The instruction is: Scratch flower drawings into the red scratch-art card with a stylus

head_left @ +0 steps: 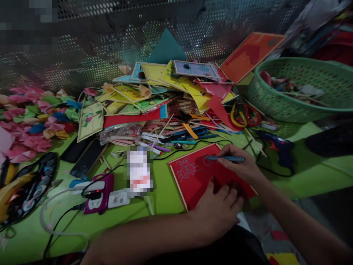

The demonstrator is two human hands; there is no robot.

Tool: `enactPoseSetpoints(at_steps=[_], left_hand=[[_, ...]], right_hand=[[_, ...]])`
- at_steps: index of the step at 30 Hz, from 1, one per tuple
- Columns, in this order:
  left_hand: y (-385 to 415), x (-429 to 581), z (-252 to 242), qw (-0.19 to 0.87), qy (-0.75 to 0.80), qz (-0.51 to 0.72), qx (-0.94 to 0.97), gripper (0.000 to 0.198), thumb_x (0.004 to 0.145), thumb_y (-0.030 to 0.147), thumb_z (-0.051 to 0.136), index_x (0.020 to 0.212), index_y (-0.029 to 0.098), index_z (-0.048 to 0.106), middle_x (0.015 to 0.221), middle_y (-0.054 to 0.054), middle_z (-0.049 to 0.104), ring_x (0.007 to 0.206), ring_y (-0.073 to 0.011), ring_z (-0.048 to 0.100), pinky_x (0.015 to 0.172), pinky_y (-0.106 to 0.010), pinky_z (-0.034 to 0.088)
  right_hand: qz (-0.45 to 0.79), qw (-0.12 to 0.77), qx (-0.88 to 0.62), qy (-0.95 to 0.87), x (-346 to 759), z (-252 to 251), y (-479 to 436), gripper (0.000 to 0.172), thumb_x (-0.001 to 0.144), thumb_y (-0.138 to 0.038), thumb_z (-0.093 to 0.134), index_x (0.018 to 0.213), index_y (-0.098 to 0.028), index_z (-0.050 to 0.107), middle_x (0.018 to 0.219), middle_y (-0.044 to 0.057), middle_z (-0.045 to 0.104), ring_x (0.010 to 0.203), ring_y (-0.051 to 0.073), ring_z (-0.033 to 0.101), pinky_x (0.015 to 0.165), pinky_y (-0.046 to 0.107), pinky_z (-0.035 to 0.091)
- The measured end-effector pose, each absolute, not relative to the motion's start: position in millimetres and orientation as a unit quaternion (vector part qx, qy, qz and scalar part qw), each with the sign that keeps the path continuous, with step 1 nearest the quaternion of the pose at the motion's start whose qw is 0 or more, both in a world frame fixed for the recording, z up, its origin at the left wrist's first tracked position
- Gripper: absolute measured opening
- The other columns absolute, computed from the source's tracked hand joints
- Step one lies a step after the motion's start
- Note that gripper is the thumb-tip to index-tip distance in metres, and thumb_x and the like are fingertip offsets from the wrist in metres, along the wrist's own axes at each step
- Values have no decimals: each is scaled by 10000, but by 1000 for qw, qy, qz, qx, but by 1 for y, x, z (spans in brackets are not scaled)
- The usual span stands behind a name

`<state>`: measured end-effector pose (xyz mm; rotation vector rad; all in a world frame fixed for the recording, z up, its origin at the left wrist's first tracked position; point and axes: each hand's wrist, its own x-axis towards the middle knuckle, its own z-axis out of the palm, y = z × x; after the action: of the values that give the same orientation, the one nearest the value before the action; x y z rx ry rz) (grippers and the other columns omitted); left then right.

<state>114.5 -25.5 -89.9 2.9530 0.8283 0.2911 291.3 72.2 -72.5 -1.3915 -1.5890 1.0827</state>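
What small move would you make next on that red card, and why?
I'd probably have the right hand guide the pen along the small outline: its tip is by that shape, which looks sparser than the ladybug drawing, and the left hand rests on the red card.

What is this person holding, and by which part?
A blue pen, in the right hand, gripped a little behind its tip. The left hand grips nothing; its fingers rest on the red card.

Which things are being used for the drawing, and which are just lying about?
In use:
pen, in the right hand
red card, under the left hand

Lying about, untouched:
glue gun
green basket
paper flowers
dark phone
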Motion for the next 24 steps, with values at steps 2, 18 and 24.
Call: enactPoseSetpoints(at_steps=[2, 18, 24], left_hand=[[-26, 115, -92, 29, 268, 95, 958, 506, 1068, 430, 422, 1478, 160, 547, 1558, -144, 511, 1345, -269, 480, 1116, -587, 428], [-25, 115, -91, 25, 268, 97, 958, 510, 1062, 435, 445, 1476, 156, 550, 1550, -144, 517, 1350, -273, 475, 1116, -580, 427], [-25, 116, -91, 32, 268, 97, 958, 493, 1065, 415, 431, 1467, 161, 560, 1538, -135, 533, 1337, -271, 482, 1109, -582, 438]], right_hand=[[421, 372, -544, -623, 291, -72, 72, 114, 772, -327, 786, 793, -244, 711, 719, 2, 667, 609, 171, 565, 565, 297, 445], [401, 351, -544, -648, 289, -71, 72, 123, 812, -352, 755, 822, -244, 698, 700, 4, 679, 589, 166, 558, 540, 287, 443], [389, 358, -536, -658, 288, -72, 71, 121, 838, -343, 742, 836, -230, 698, 709, -5, 672, 595, 150, 559, 552, 272, 451]])
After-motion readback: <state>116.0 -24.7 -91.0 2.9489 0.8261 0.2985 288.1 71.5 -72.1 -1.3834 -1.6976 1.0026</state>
